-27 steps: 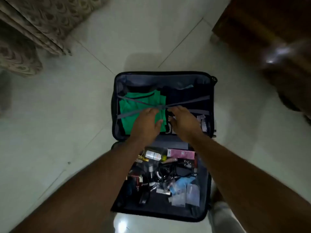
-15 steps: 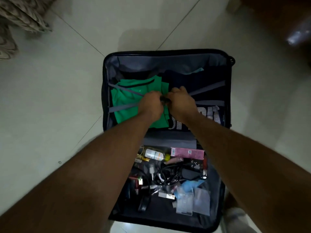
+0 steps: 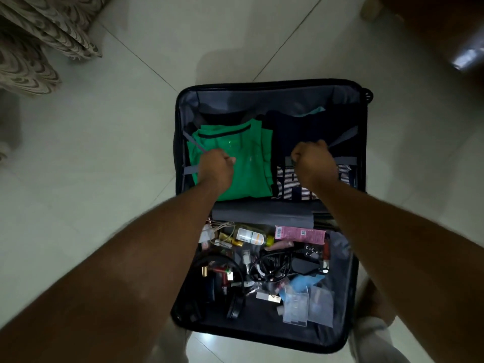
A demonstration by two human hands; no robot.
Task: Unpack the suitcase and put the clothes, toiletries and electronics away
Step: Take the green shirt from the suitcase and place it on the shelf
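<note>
Both grips closed on grey elastic strap ends: left hand over folded green cotton shirt, right hand over dark printed tee — both in black suitcase's far half. Clothes look soft, light — lift w/ flat hands under folds.

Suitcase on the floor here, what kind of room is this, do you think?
Probably a bedroom or living room in a home. The open suitcase lies on pale floor tiles, patterned fabric, perhaps bedding or upholstery, hangs at the upper left, and dark wooden furniture stands at the upper right.
</note>
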